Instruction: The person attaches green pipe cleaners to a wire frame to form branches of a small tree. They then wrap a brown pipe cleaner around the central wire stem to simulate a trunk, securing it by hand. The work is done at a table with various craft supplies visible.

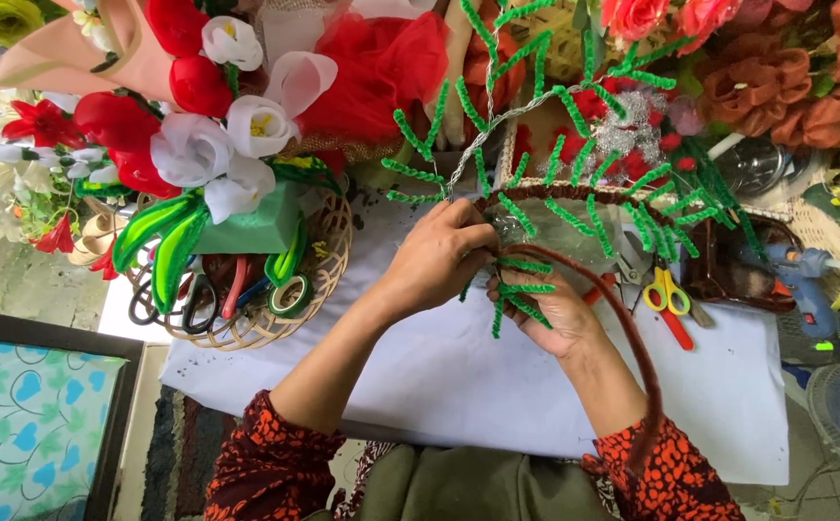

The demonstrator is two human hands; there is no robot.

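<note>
On the white table (459, 386), ringed by heaps of cloth flowers, a branching piece made of green fuzzy wire stems (574, 207) spreads up and away from the person, with a brown fuzzy wire (623, 318) trailing back over the right forearm. To the left stands a round woven basket (328, 260) holding tape rolls and scissors; to the right lie yellow-handled scissors (666, 289) and a blue glue gun (798, 275).

The green stems meet just between the two hands. The left hand (434, 256) is closed, fingers curled over the junction from above. The right hand (550, 304) holds the lower short green twigs, fingers partly closed under and around them.

As a judgement: the long upper stems overhang the grip and could sag or twist, loosening the wound joint. The brown wire, draped loose across the sleeve, could snag on the arm and drag the piece sideways. Stray stems near the flowers might also catch.
</note>
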